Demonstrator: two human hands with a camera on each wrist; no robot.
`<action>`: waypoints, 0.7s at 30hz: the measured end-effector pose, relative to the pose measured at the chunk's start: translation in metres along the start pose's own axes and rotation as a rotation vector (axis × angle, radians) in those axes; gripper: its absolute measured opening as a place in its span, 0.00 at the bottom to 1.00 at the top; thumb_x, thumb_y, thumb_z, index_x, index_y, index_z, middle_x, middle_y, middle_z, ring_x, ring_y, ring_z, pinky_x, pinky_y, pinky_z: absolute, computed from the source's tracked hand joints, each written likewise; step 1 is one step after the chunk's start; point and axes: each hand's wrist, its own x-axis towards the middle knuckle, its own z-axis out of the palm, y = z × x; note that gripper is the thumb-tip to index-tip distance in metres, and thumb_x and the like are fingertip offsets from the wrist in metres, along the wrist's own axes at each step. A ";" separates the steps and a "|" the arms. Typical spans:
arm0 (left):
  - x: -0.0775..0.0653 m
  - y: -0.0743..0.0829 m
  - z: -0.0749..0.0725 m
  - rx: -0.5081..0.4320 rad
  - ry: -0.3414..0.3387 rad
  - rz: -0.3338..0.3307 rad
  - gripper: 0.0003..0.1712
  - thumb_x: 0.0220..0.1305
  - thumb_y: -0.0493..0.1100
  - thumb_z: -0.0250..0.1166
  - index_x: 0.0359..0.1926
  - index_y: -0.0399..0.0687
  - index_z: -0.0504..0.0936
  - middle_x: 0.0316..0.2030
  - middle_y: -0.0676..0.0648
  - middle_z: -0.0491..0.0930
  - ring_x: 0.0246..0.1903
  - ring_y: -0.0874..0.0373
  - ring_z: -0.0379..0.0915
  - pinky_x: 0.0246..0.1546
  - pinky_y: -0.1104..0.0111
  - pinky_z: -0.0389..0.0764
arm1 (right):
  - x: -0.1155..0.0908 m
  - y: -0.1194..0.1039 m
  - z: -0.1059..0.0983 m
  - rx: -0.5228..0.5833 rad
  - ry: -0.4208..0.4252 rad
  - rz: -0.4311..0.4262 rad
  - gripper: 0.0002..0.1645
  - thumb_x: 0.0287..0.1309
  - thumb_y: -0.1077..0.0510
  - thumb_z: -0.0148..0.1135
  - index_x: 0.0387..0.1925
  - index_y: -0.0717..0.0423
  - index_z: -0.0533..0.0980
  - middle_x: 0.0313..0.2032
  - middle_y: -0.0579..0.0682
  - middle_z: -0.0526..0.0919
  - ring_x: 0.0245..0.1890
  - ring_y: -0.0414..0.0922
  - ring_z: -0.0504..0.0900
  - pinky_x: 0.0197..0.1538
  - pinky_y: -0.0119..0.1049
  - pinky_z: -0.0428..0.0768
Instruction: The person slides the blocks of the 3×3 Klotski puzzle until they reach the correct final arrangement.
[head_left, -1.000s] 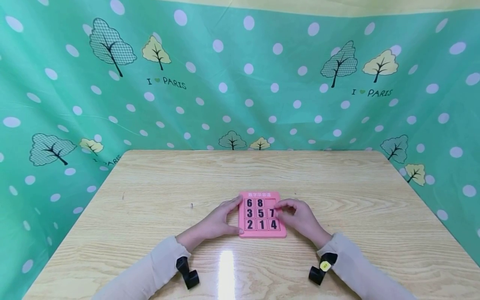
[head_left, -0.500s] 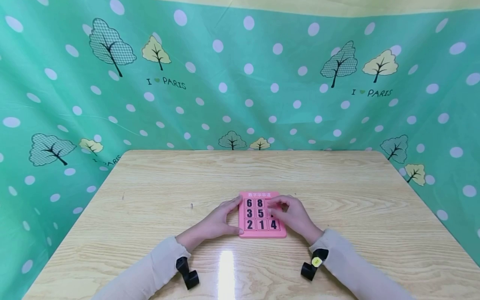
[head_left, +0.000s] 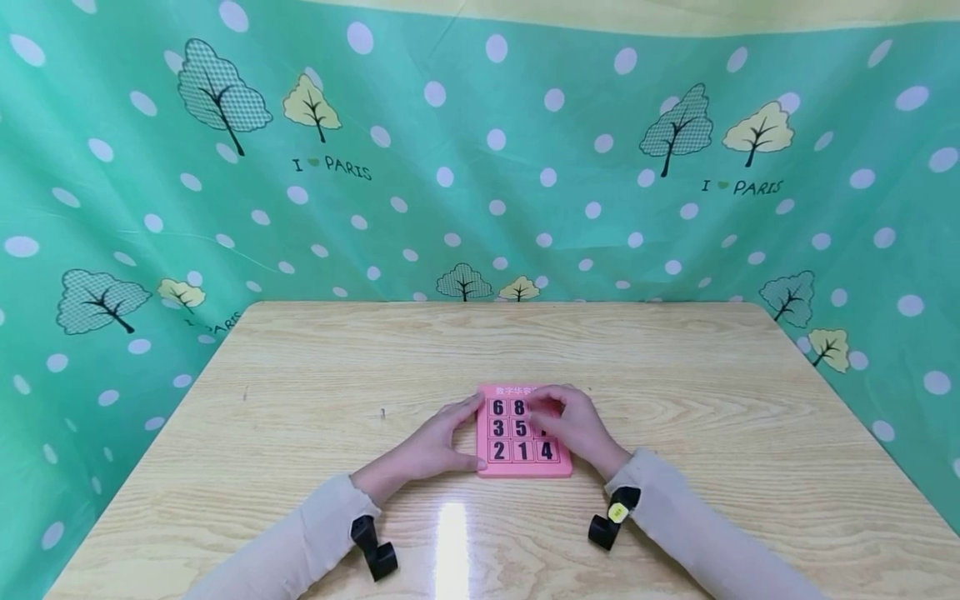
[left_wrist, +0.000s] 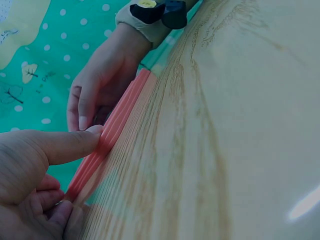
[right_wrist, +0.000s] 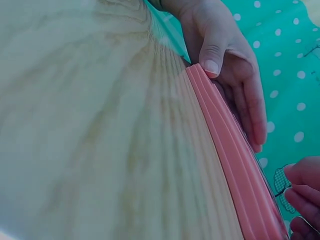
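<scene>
A pink sliding number puzzle (head_left: 525, 471) lies flat on the wooden table, with black numerals on its tiles. The rows read 6 and 8, then 3, 5 and a partly covered 7, then 2, 1 and 4. My left hand (head_left: 431, 442) holds the puzzle by its left side, thumb at the lower corner and fingers towards the upper one. In the left wrist view its thumb (left_wrist: 75, 145) lies against the pink edge. My right hand (head_left: 573, 425) is over the puzzle's upper right, thumb and forefinger apart, fingertips beside the 8 and 5 tiles. It hides the upper right slot.
The wooden table (head_left: 337, 358) spreads around the puzzle and reflects a bright light in front. Behind and beside it hangs a green dotted cloth (head_left: 405, 217). Each sleeve carries a black wrist camera, the left one (head_left: 375, 550) and the right one (head_left: 611, 518).
My right hand has moved left and slightly up from the puzzle's right edge to beside the 8 and 5 tiles, covering part of the 7. My left hand has stayed put.
</scene>
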 end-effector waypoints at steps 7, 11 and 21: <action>-0.001 0.001 0.000 -0.010 0.003 0.001 0.56 0.46 0.44 0.74 0.72 0.44 0.52 0.72 0.46 0.50 0.70 0.47 0.45 0.69 0.49 0.48 | 0.006 -0.002 0.005 -0.046 -0.007 -0.012 0.15 0.50 0.61 0.69 0.42 0.51 0.82 0.45 0.47 0.81 0.51 0.47 0.74 0.58 0.47 0.72; -0.002 0.001 0.000 -0.013 0.000 0.001 0.56 0.46 0.44 0.74 0.72 0.44 0.52 0.72 0.46 0.51 0.70 0.46 0.45 0.69 0.49 0.48 | 0.009 -0.003 0.006 -0.059 -0.015 -0.027 0.16 0.49 0.61 0.69 0.42 0.50 0.82 0.45 0.46 0.81 0.50 0.46 0.73 0.57 0.46 0.72; -0.001 0.000 0.000 -0.008 0.002 0.005 0.55 0.47 0.45 0.74 0.72 0.45 0.52 0.72 0.46 0.51 0.70 0.46 0.46 0.69 0.49 0.48 | 0.013 -0.005 0.011 -0.084 -0.035 -0.020 0.15 0.48 0.60 0.70 0.42 0.47 0.82 0.44 0.43 0.81 0.49 0.45 0.70 0.56 0.45 0.69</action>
